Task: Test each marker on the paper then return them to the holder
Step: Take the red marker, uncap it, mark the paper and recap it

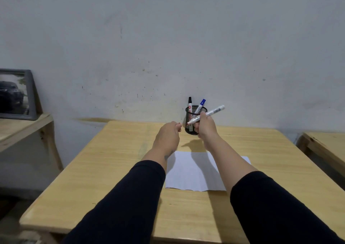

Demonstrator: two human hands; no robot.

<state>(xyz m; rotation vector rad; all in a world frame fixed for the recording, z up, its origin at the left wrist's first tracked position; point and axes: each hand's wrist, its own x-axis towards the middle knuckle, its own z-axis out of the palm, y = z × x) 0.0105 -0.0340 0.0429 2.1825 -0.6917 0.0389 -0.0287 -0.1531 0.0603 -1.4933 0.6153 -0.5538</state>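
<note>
A black mesh holder (190, 130) stands at the far edge of the wooden table (115, 161), close to the wall. Two markers stick out of it: one with a black cap (190, 104) and one with a blue cap (201, 104). My right hand (205, 126) is in front of the holder and grips a white marker (214, 112), held slanted with its tip end low on the left. My left hand (169, 134) hovers just left of the holder with fingers curled; whether it holds a cap I cannot tell. A white sheet of paper (194, 171) lies under my forearms.
A framed picture of a car (15, 94) leans against the wall on a low wooden shelf (22, 126) at the left. Another wooden table (324, 144) shows at the right edge. The pale wall rises right behind the holder.
</note>
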